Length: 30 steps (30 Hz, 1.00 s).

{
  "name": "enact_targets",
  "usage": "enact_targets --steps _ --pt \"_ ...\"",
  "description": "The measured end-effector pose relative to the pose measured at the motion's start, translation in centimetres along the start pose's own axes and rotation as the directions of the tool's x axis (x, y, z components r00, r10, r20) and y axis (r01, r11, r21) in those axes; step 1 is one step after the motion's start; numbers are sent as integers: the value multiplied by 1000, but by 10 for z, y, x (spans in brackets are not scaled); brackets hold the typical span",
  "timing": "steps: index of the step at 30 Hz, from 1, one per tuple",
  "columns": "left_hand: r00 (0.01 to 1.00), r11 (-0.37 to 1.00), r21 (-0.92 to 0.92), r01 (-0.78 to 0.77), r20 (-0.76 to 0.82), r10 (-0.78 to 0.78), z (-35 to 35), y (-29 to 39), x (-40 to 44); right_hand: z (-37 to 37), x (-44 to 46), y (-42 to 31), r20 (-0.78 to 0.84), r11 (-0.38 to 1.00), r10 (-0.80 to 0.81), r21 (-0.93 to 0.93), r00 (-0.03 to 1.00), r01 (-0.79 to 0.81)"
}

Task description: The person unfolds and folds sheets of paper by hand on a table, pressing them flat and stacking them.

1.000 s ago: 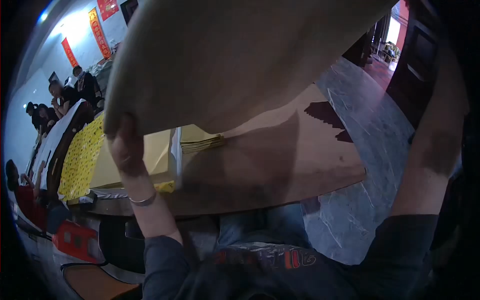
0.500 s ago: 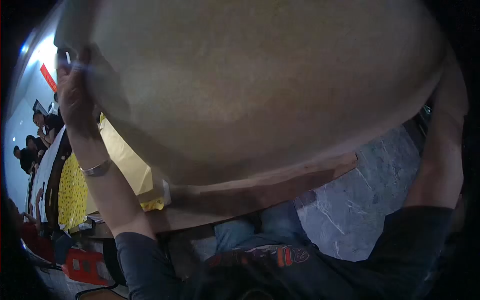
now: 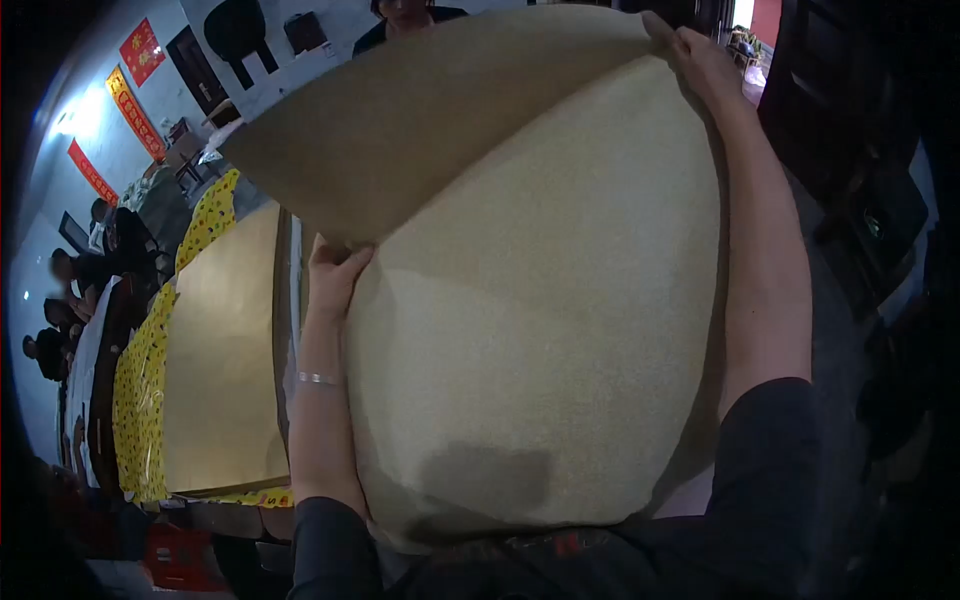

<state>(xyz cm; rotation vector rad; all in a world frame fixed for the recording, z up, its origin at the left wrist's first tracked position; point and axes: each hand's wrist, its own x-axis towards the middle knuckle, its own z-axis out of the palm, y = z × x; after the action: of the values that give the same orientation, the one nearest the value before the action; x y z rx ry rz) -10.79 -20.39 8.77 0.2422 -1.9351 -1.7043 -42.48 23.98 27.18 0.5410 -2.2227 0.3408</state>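
Note:
A large beige sheet [image 3: 540,330] hangs in front of my body, its far part folded over and showing a darker brown side. My left hand [image 3: 338,275] pinches the sheet where the fold begins, at its left edge. High on the right, my right hand [image 3: 705,65] grips the sheet's upper right corner. To the left lies a stack of brown paper [image 3: 225,350] on a yellow patterned cover [image 3: 140,400].
Several people [image 3: 70,265] are at a long table with a white top [image 3: 95,370] at the far left. Another person [image 3: 405,15] is beyond the sheet's far edge. A red stool [image 3: 180,555] stands at the lower left, and a dark door [image 3: 830,110] at the right.
The raised sheet has come down and toward me, with its far part now folded over. My left hand has moved right and down; my right hand, hidden before, now shows at the corner.

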Motion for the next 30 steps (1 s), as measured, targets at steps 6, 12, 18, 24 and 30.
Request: enact_targets --steps 6,12,18,24,30 --pt "958 940 196 280 7 -287 8 -96 7 156 -67 5 314 988 151 -34 937 -148" --pt "979 708 679 194 -83 -188 27 -103 -1 239 -128 1 492 966 254 -95 832 -239" --pt "955 539 811 228 -77 -288 38 -94 -4 286 -158 14 550 964 266 -130 792 -233" --pt "970 506 860 70 61 -237 32 -116 -8 276 -165 5 496 951 308 -191 812 -244" --pt "975 474 878 64 45 -215 35 -121 -7 265 -194 -50 333 989 -115 124 936 78"
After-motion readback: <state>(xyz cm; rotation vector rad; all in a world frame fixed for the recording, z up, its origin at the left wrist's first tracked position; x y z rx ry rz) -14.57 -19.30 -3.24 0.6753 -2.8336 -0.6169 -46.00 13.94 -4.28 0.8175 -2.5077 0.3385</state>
